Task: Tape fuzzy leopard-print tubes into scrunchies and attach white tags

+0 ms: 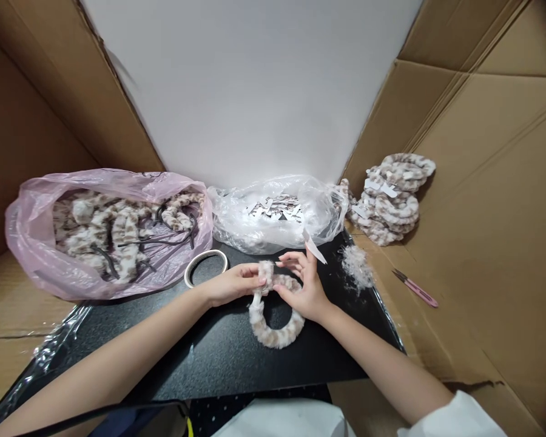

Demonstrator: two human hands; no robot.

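A fluffy white-and-brown ring [276,337] lies on the black table, its upper part between my hands. My left hand [236,284] pinches the furry end at the ring's upper left. My right hand [307,290] touches the ring's upper right with the thumb, its other fingers raised and apart. A white paper strip [315,249] sticks up at the right index fingertip. Just left of the ring, a roll of tape [188,276] lies near my left hand.
A pink bag [31,243] of furry pieces and black cords stands left, a clear bag [318,227] of paper tags behind my hands. Right are stacked furry rings [391,206], loose fluff [357,267] and pink snips [418,291]. Cardboard walls [495,200] flank the table [209,358].
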